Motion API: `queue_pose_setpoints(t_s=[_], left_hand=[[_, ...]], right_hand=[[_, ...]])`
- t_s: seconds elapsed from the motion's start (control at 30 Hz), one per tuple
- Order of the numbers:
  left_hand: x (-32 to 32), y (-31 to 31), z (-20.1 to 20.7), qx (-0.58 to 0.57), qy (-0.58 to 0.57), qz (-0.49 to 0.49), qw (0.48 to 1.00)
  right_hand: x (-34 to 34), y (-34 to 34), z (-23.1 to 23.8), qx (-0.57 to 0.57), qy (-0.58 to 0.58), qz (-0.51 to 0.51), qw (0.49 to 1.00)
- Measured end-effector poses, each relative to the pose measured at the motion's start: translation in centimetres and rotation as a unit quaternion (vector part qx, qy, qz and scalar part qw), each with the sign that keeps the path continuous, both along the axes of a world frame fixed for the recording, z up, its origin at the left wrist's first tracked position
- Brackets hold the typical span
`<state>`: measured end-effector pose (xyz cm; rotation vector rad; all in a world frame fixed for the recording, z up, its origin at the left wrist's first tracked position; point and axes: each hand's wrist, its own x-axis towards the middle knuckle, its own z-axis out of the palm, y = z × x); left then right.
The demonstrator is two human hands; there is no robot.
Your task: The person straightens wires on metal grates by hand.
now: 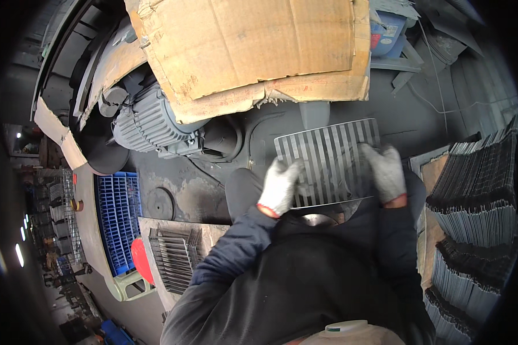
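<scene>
A flat, roughly rectangular metal grate (330, 162) with parallel light and dark bars is held in front of me, above my lap. My left hand (281, 187), in a whitish work glove with a red cuff, is closed on its left edge. On the opposite edge, my right hand (387, 171) wears a matching glove and grips the grate with thumb and fingers. Both gloves are slightly blurred, and some fingertips are hidden. The far edge of the grate sits below a large cardboard cover (253, 49).
A grey finned motor (155, 123) stands ahead to the left. Tall stacks of thin dark metal grates (472, 184) rise at my right. To the left are a board bearing several barred grates (172, 259), a blue plastic crate (118, 221) and a red round object (141, 261).
</scene>
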<state>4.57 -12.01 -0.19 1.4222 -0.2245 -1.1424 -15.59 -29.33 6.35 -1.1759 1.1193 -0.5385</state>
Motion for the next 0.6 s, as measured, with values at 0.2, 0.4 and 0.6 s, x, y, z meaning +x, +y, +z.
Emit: queue_pose_setpoints(t_s=[0.2, 0.4, 0.6], left_hand=[[4.7, 3.9, 0.8, -0.009, 0.057, 0.02, 0.998], [-1.6, -3.4, 0.9, -0.03, 0.062, -0.066, 0.995], [3.4, 2.1, 0.8, 0.059, 0.009, 0.028, 0.998]], right_hand=[[3.7, 2.2, -5.9, -0.008, 0.0, 0.09, 0.996], [-3.0, -0.9, -0.7, 0.036, -0.047, -0.075, 0.995], [2.1, 1.5, -5.8, 0.021, -0.029, 0.033, 0.999]])
